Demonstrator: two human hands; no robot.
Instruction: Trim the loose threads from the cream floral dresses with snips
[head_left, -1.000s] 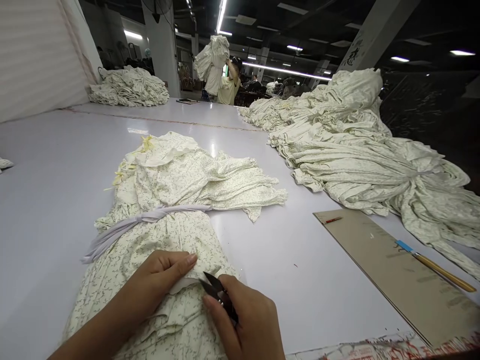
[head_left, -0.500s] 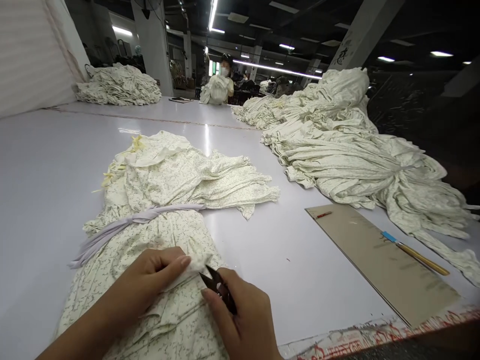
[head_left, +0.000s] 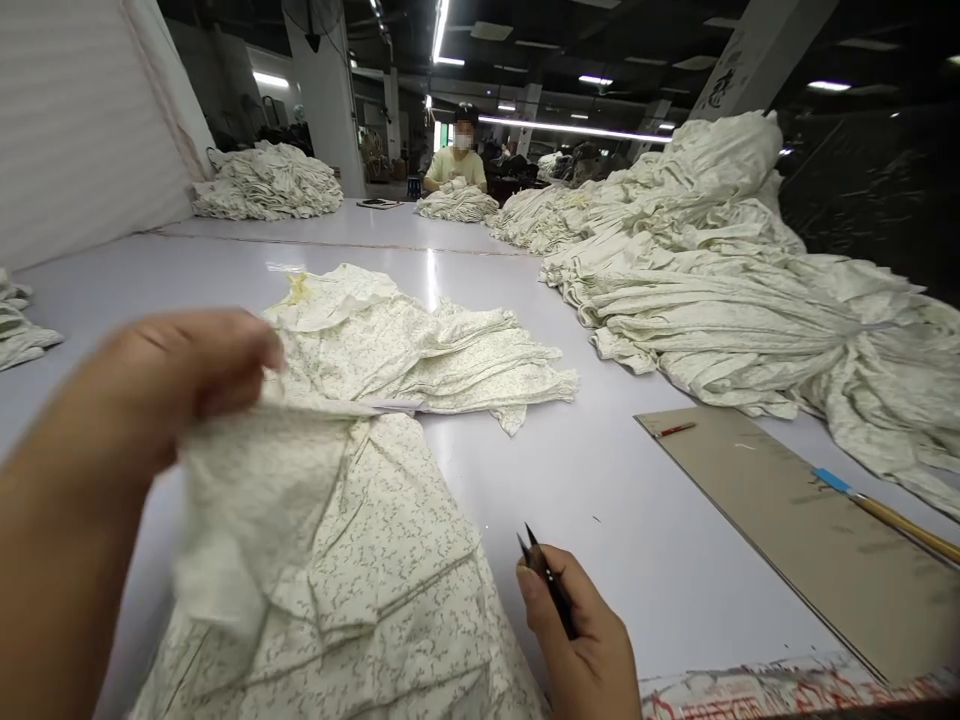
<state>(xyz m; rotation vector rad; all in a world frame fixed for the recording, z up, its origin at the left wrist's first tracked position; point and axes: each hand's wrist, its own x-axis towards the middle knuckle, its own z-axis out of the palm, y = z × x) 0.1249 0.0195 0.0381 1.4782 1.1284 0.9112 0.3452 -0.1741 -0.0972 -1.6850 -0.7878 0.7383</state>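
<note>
Workroom with dark ceiling and strip lights; smooth pale table (head_left: 570,450) under and beyond both hands. Left hand (head_left: 161,385): blurred, fingers curled, gripping a raised fold of the sprigged garment (head_left: 409,545). Garment lies on the table between the hands and ahead of them, lower part spread nearest the wearer; lilac sash (head_left: 394,406) visible across it, right of the left hand. Right hand (head_left: 585,635): closed around black snips (head_left: 556,590), tips pointing away and slightly parted, just beside the garment's right edge. Right of this hand: grey-brown board (head_left: 780,540) bearing a wooden-handled tool (head_left: 904,525); beyond the board, a large garment pile (head_left: 697,290). Far ahead of both hands, a co-worker (head_left: 456,168) behind a smaller heap (head_left: 459,203)
</note>
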